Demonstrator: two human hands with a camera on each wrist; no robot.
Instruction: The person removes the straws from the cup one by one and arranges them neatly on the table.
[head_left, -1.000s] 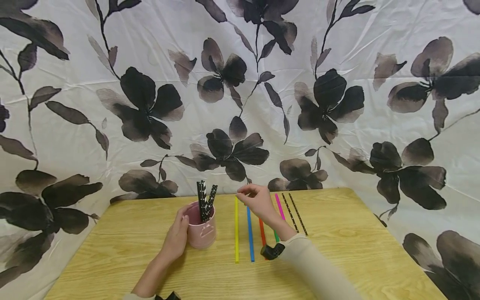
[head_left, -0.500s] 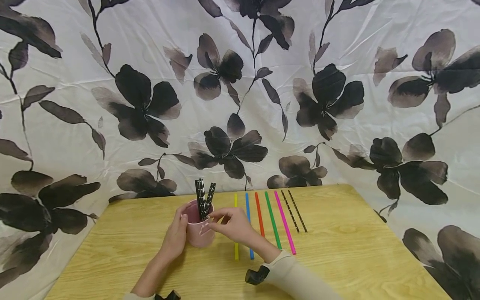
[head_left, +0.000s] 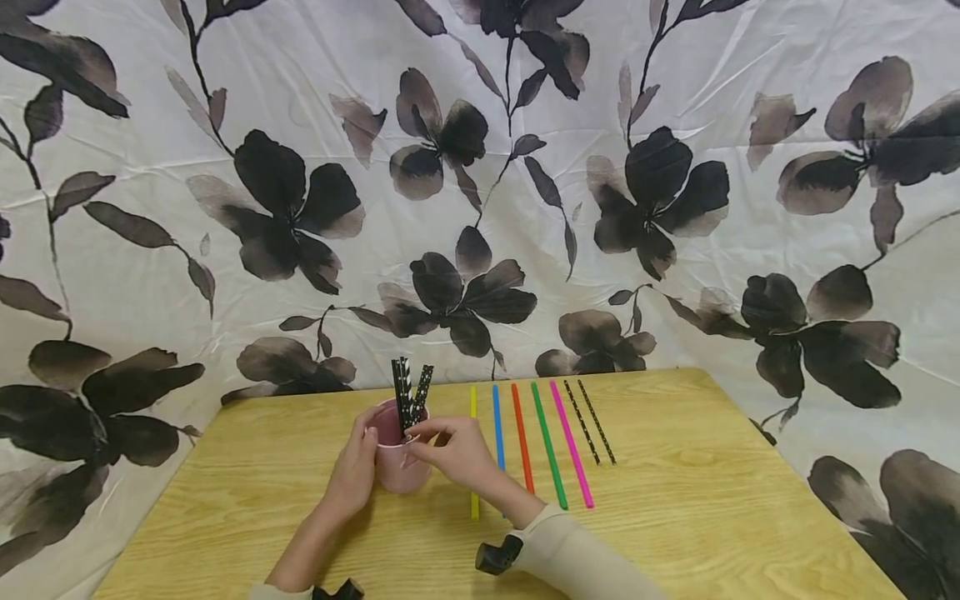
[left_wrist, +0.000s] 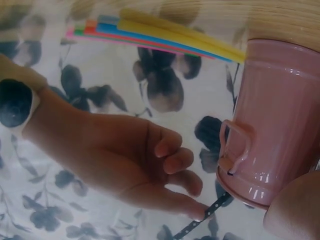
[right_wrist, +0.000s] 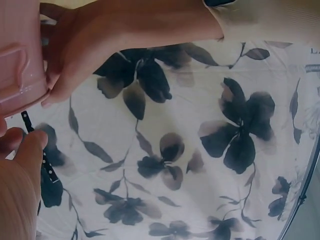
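A pink mug (head_left: 405, 475) with a small handle stands on the table, several black patterned drinking straws (head_left: 405, 392) leaning in it. My left hand (head_left: 352, 471) holds the mug round its left side. At the rim, my right hand (head_left: 457, 454) pinches a black straw with white dots between thumb and finger. The left wrist view has the right hand (left_wrist: 145, 165) on this dotted straw (left_wrist: 187, 230), beside the mug's handle (left_wrist: 235, 145). In the right wrist view, the straw (right_wrist: 48, 167) sticks out past the thumb. Its lower end is hidden inside the mug.
Right of the mug lie yellow (head_left: 473, 400), blue (head_left: 497, 425), red (head_left: 522, 442), green (head_left: 549, 442) and pink (head_left: 572, 442) straws in a row. Two black dotted straws (head_left: 588, 421) lie beyond them. A flower-printed cloth (head_left: 555, 250) hangs behind the wooden table (head_left: 712, 500).
My right hand has moved left and down, from above the yellow and blue straws' far ends to the mug's rim and a dotted straw. The left hand stays on the mug.
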